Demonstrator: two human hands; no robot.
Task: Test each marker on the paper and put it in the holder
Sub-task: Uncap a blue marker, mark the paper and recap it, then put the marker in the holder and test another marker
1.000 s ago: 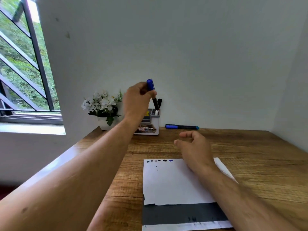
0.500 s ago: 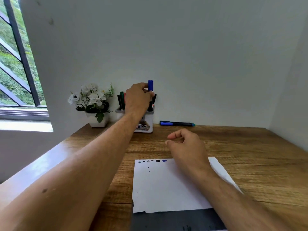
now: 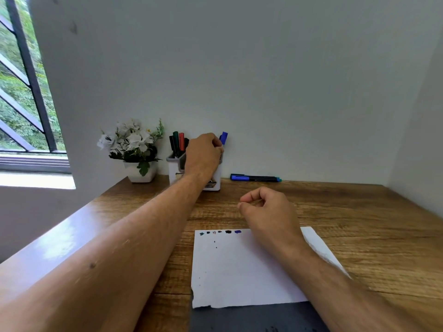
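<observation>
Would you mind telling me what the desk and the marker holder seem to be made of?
The desk looks like wood or a wood-grain laminate: brown grain lines, with a glossy sheen along its left edge. The marker holder looks like smooth white plastic with a grey rim, though the left hand hides much of it.

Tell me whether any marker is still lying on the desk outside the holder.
Yes: one blue marker lies flat on the desk against the wall, right of the holder.

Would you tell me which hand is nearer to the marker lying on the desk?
Right. The right hand hovers just in front of the lying marker; the left hand is over at the holder, gripping the blue marker.
</observation>
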